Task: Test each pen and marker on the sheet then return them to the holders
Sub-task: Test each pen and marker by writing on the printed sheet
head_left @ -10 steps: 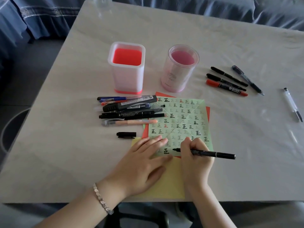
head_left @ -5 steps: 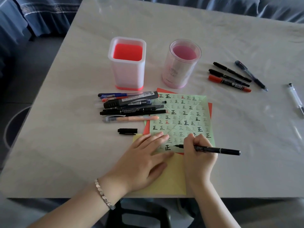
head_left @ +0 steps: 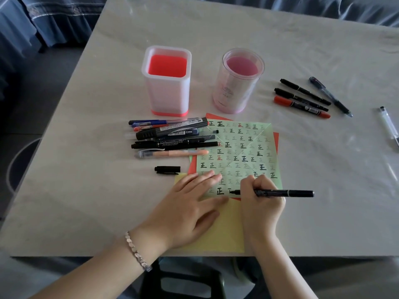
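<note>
Head view: right hand [head_left: 261, 203] grips a black marker [head_left: 280, 193] testing on the sheet [head_left: 244, 145], left hand [head_left: 190, 203] pressing flat; holders [head_left: 167, 93] at twelve o'clock look empty, pens [head_left: 172, 137] unreturned.

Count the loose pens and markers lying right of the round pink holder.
5. Two slim black markers and a red-ended black marker lie side by side, a dark blue pen slants beside them, and a clear plastic pen sits at the frame's edge; more may lie beyond view.

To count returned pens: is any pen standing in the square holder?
No, the square holder shows only its red bottom, with no pen inside.
</note>
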A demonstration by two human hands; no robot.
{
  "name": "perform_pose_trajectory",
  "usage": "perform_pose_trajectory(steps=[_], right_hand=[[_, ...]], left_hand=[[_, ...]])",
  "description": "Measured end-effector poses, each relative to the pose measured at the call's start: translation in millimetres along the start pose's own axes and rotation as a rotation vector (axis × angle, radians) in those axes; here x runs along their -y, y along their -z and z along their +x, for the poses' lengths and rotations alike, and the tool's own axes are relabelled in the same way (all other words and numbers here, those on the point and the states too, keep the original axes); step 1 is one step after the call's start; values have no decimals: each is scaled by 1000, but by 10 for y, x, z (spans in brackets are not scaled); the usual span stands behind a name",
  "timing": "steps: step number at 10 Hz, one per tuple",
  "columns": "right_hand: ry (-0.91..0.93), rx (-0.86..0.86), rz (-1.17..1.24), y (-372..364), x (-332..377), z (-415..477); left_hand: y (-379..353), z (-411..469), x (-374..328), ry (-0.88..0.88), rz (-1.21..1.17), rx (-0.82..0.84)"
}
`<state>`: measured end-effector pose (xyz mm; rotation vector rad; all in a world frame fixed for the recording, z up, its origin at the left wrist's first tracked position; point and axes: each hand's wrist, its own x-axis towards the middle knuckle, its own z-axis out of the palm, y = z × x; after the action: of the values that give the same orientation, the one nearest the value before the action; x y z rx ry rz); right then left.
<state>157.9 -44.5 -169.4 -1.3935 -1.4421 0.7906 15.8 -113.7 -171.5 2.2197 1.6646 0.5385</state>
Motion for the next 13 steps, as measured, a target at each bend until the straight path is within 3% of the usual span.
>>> perform_pose_trajectory(steps=[9, 12, 13], right_hand=[[21, 5, -17, -11, 1, 2], [-140, -88, 129, 28, 107, 5], [-210, -94, 162, 97, 122, 53]], left_hand=[[-14, 3, 13, -8, 7, -17], [-24, 0, 13, -20, -14, -32], [13, -22, 28, 57, 0, -178]])
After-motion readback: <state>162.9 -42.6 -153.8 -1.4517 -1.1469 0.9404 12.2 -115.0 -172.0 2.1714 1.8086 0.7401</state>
